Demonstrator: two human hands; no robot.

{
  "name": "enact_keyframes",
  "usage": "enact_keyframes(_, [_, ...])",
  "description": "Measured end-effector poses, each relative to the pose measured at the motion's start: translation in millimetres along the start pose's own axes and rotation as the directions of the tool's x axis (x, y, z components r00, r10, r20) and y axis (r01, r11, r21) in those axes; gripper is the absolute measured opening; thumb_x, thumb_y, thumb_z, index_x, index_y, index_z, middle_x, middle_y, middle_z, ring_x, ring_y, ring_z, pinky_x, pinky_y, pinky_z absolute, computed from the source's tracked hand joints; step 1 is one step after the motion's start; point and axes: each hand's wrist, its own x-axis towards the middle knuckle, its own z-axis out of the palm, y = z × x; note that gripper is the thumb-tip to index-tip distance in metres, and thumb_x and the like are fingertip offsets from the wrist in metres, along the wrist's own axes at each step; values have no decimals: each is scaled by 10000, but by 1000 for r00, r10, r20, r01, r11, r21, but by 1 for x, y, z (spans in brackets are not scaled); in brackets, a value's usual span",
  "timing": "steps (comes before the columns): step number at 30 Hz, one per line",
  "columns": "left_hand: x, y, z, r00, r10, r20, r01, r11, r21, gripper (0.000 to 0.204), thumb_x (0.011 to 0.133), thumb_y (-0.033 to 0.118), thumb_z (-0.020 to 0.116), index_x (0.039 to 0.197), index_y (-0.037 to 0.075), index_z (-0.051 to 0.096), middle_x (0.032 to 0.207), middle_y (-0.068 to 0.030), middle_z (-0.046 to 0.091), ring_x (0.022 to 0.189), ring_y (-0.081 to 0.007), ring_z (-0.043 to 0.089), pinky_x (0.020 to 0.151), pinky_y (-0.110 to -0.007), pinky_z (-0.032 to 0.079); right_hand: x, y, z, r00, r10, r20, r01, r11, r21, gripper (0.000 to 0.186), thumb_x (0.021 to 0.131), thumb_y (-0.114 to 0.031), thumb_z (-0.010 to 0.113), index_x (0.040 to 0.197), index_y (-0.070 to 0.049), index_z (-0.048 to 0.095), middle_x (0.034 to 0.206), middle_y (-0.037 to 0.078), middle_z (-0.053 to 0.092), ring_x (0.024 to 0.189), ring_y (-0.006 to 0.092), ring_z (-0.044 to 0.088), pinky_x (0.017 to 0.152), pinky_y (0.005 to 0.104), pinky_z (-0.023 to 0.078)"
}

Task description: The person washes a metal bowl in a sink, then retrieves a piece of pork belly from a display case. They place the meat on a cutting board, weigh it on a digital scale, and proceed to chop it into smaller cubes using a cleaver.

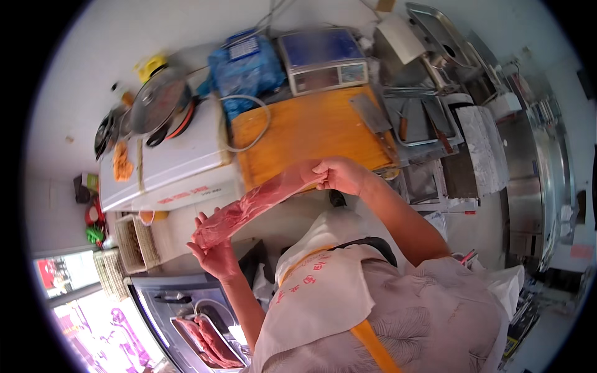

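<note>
A long strip of raw red meat (267, 199) stretches between my two hands, slanting from lower left to upper right. My left hand (217, 255) supports its lower end from underneath, fingers partly spread around it. My right hand (341, 177) grips the upper end between thumb and fingers. Behind the meat is an orange cutting board (305, 124), with a cleaver (370, 118) lying along its right edge. At the lower left, more pieces of meat (208, 345) lie in a metal tray on a dark appliance (149, 298).
A white chest (174, 171) carries a lidded pan (158, 105) and an orange cloth (122, 163). A scale (320, 59) and blue bag (239, 78) stand behind the board. Knives lie in a metal tray (420, 118) at right. Wicker baskets (134, 239) are at left.
</note>
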Motion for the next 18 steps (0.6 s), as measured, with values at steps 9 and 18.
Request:
enact_keyframes(9, [111, -190, -14, 976, -180, 121, 94, 853, 514, 474, 1009, 283, 627, 1359, -33, 582, 1428, -186, 598, 1289, -334, 592, 1155, -544, 435, 29, -66, -210, 967, -108, -232, 103, 994, -35, 118, 927, -171, 682, 1010, -86, 684, 902, -12, 654, 808, 104, 591, 769, 306, 477])
enact_keyframes(18, [136, -230, -79, 869, 265, -419, 303, 385, 872, 406, 847, 294, 856, 1129, 64, 675, 1016, -39, 690, 964, -215, 703, 877, -379, 579, 17, -73, -283, 948, -142, -286, -83, 756, -650, 345, 915, -123, 651, 1245, -22, 649, 1027, 36, 683, 869, 155, 636, 750, 327, 508])
